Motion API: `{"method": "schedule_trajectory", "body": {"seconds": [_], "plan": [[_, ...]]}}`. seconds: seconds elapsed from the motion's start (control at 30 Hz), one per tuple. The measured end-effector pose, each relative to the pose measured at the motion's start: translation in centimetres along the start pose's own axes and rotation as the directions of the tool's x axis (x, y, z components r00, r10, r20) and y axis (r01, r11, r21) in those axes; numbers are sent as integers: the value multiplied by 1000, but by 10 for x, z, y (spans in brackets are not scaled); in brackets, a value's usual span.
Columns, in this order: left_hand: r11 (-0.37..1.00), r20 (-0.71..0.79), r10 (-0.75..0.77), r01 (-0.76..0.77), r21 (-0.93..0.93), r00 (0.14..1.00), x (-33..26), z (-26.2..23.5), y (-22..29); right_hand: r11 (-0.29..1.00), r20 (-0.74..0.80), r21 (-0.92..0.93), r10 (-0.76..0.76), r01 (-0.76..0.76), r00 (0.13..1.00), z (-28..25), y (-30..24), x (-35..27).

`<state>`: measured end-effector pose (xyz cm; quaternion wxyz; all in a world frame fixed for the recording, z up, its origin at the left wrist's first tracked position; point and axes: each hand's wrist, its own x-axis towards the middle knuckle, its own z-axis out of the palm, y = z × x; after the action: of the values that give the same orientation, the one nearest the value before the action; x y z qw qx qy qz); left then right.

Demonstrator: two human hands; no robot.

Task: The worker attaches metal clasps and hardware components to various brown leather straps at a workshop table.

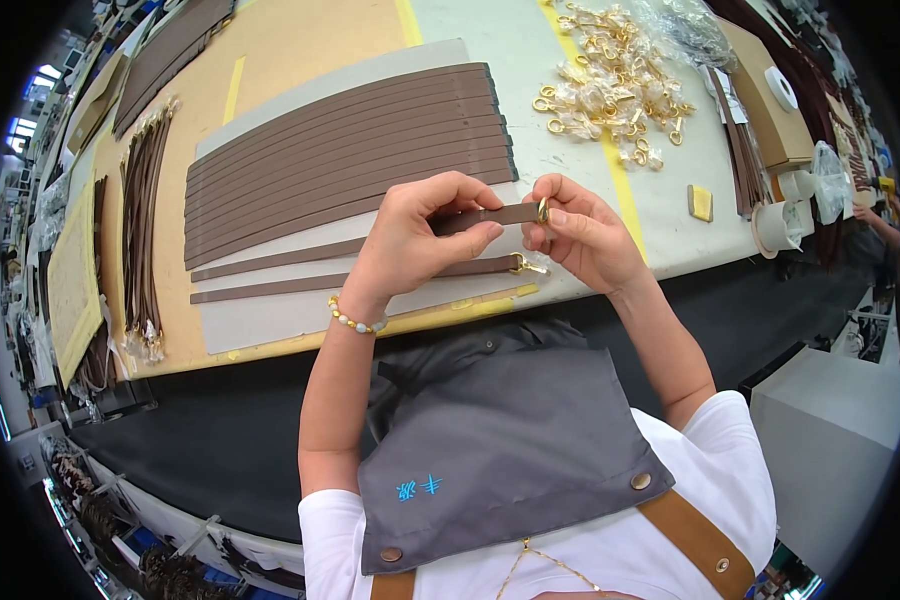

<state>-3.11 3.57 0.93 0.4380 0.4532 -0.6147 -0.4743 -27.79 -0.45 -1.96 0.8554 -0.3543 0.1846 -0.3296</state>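
My left hand (420, 232) pinches a brown strap (516, 214) between thumb and fingers, close to its right end. At that end my right hand (590, 235) grips a gold metal fitting (543, 210); the fingers hide most of its shape. The strap's long tail runs left beneath my left hand across a grey board (255, 328). Just nearer to me lies a second brown strap (270, 291) with a gold snap hook (528, 265) at its right end. Beyond my hands, several brown straps (340, 155) lie side by side in a flat row on the board.
A heap of gold hooks (620, 75) in clear wrapping sits at the far right, near a small yellow-and-dark block (700, 203). Hanging-style strap bundles (142, 230) lie at the left. A cardboard box (770, 95) and a white cup-shaped roll (775, 228) stand at the right edge.
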Motion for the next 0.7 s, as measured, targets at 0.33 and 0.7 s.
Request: {"method": "schedule_trajectory", "body": {"seconds": [0.33, 0.7], "plan": [[999, -19, 38, -38, -30, 999, -8, 12, 19, 984, 72, 171, -51, 38, 996, 8, 16, 4], [943, -30, 237, -222, 249, 971, -20, 22, 34, 999, 115, 11, 41, -43, 993, 0, 8, -5]]}}
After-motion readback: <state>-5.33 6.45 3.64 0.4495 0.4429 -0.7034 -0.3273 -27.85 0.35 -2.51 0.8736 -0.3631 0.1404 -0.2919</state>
